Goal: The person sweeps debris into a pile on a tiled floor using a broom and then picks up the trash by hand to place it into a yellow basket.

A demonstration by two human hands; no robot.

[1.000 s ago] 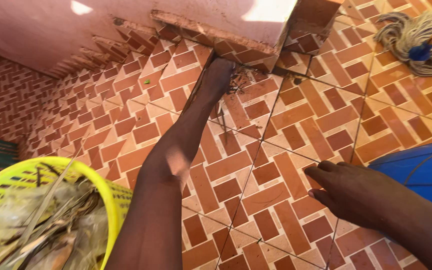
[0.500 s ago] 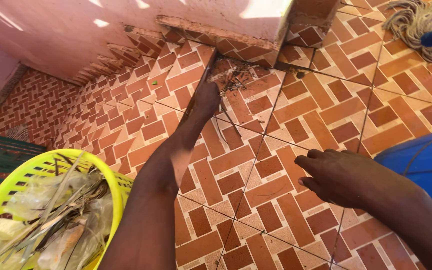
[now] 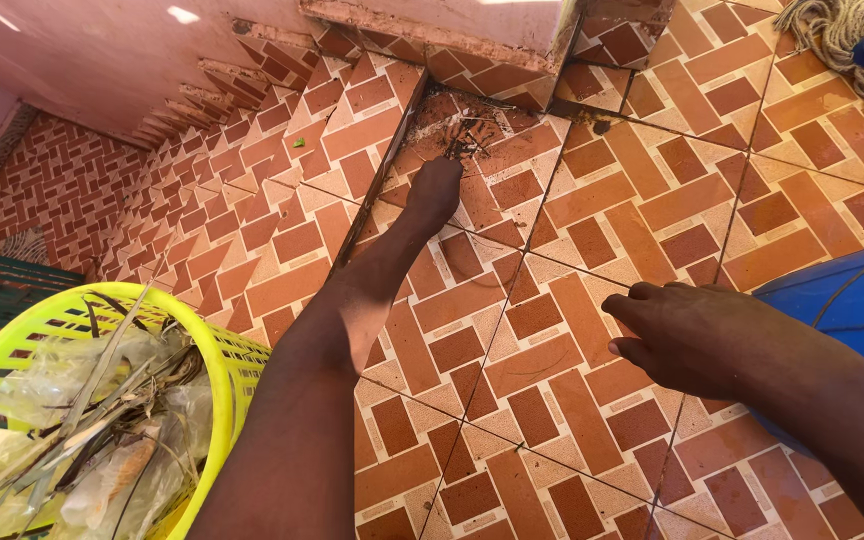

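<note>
- The single camera sits on my head and looks steeply down at the tiled floor point(image 3: 572, 240) in front of me.
- It faces forward toward the base of the pink wall point(image 3: 102, 60), which crosses the top edge of the frame.
- It is close: my left hand point(image 3: 434, 190) reaches out mid-frame, my right hand point(image 3: 687, 335) fills the lower right.
- The yellow basket point(image 3: 217, 365) is cut off at the lower left, the blue tub point(image 3: 852, 310) at the right edge, the mop point(image 3: 852, 45) at the top right corner.
- There is no second view to share anything with.
</note>
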